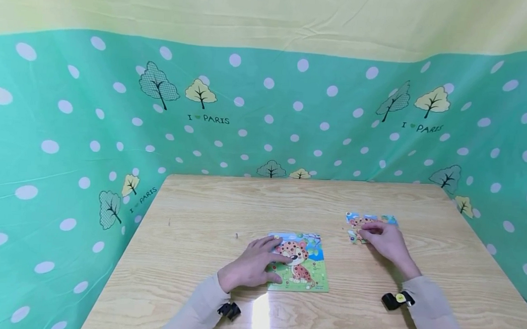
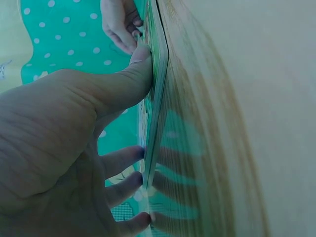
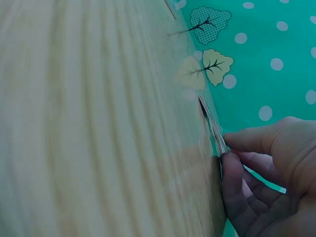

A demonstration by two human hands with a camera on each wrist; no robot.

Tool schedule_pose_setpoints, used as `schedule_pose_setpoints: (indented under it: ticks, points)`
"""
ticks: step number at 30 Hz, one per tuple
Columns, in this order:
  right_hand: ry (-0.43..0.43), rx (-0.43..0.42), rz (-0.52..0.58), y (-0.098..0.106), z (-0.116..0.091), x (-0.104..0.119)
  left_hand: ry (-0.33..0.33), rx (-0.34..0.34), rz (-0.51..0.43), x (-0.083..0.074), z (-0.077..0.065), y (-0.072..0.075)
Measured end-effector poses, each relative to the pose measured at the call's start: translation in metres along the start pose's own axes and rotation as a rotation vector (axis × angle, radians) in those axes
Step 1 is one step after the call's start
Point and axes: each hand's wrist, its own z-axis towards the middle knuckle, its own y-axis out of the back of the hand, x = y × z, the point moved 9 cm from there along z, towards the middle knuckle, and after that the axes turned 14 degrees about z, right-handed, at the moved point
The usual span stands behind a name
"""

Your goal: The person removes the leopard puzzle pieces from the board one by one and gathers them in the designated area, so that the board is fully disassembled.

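Observation:
A square puzzle board [image 1: 320, 282] with a spotted leopard cub picture lies flat on the table. My left hand [image 1: 251, 264] rests over its left part with straight, spread fingers. In the left wrist view, the thumb [image 2: 140, 64] lies on the board's edge [image 2: 160, 79] and the other fingertips are at its far side. My right hand [image 1: 388, 244] pinches a thin puzzle piece [image 3: 213, 129] between thumb and index finger, one end tilted up from the tabletop. Other puzzle pieces [image 1: 353, 216] lie just beyond this hand, partly hidden by it.
The wooden table [image 1: 198, 206] carries small dark specks [image 1: 236, 235] left of the board. A green and yellow dotted cloth [image 1: 249, 99] hangs around the back and sides. Black wrist straps [image 1: 230, 310] are on both sleeves.

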Motion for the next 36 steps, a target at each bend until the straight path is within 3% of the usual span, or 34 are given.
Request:
schedule_pose_setpoints:
  ticks: [8,20,27,36]
  points:
    - [0.017,-0.03,-0.052,-0.001,0.001,-0.002,0.003,0.004,-0.006,0.0,0.0,-0.001]
    - [0.029,-0.022,-0.03,-0.003,0.001,0.006,0.01,0.006,-0.013,0.002,0.001,-0.002]
    - [0.118,0.004,-0.025,-0.022,-0.005,0.029,0.011,0.005,-0.017,0.001,0.0,-0.002]
    - [0.123,0.112,0.037,-0.058,-0.015,0.043,0.002,0.001,-0.019,0.001,-0.001,-0.001]
